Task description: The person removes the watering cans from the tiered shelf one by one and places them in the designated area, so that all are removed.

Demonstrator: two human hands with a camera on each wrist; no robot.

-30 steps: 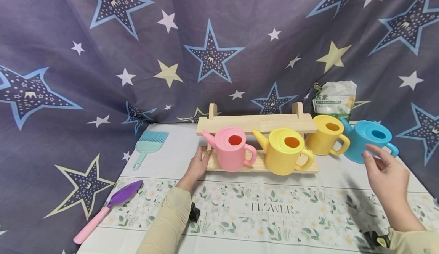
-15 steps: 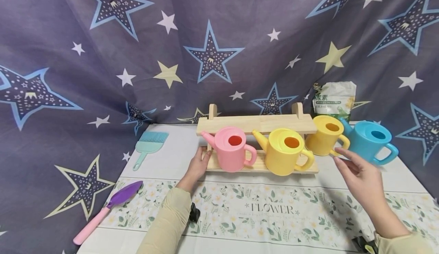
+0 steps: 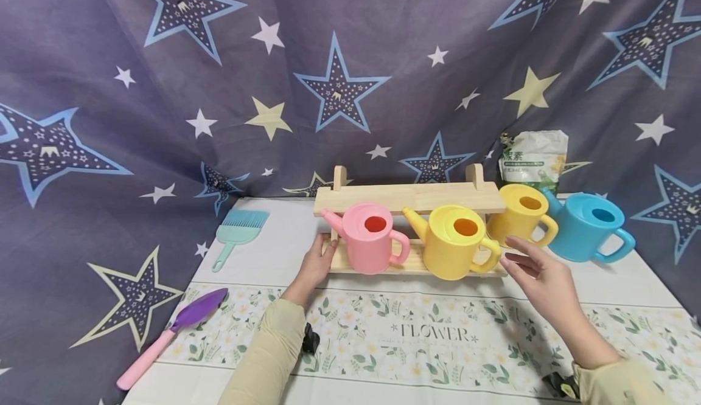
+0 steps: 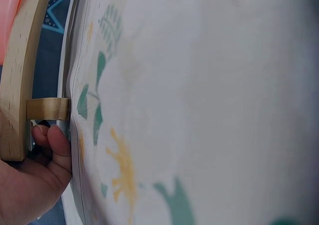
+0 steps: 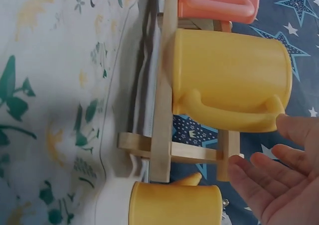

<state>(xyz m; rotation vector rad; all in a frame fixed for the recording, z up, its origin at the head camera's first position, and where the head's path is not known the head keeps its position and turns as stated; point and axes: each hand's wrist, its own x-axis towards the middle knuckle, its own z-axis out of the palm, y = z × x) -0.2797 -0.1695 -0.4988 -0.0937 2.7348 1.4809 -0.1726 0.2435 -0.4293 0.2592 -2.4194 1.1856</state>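
The pink watering can (image 3: 366, 250) and the front yellow watering can (image 3: 446, 252) are seated upright on the lower board of the wooden rack (image 3: 411, 197), with both spouts directed left. The rear yellow watering can (image 3: 508, 225) and the blue watering can (image 3: 579, 228) are located off the rack, on the tablecloth (image 3: 438, 362) to its right. As judged from this layout, two of the four cans are shelved and two are not.

The rack is gripped at its left end by the left hand (image 3: 317, 264), with the fingers curled in. The right hand (image 3: 546, 283) is held beside the handle (image 5: 234, 119) of the front yellow watering can; its fingers are slightly bent and parted, and nothing is pinched. Whether the handle is touched by a fingertip cannot be determined.

The left fingers are partly hidden by the board. The bag (image 3: 533, 155) is obscured at its base by the cans. In the right wrist view, the pink and rear yellow cans are cut off. Can contents cannot be made out.
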